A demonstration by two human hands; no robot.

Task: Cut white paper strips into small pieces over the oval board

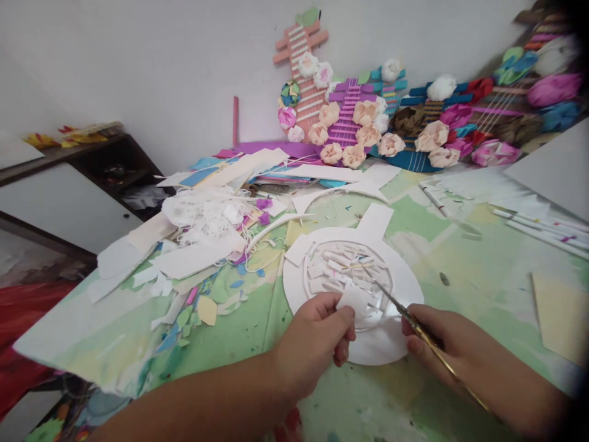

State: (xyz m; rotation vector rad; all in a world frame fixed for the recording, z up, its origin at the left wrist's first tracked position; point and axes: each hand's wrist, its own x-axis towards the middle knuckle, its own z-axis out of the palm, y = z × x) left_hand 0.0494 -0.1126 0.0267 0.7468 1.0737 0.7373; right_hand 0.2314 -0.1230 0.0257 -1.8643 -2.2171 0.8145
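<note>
My left hand (pixel 317 334) pinches a small white paper piece (pixel 353 301) over the near edge of a round white paper cutout (pixel 299 285). The cutout lies on the green table (pixel 460 270) with a square tab at its top and several small white paper strips (pixel 343 267) piled in its middle. My right hand (pixel 442 344) grips a pair of gold-handled scissors (pixel 391 299). The thin blades point up and left toward the strips, close to the pinched piece.
Heaps of white paper scraps and thread (pixel 202 215) cover the table's left side, with coloured bits (pixel 207 310) below. Paper flower and stick decorations (pixel 359 123) lean against the back wall. Rolled paper sticks (pixel 543 224) lie at right, a tan sheet (pixel 559 316) near the right edge. A dark shelf (pixel 115 166) stands at left.
</note>
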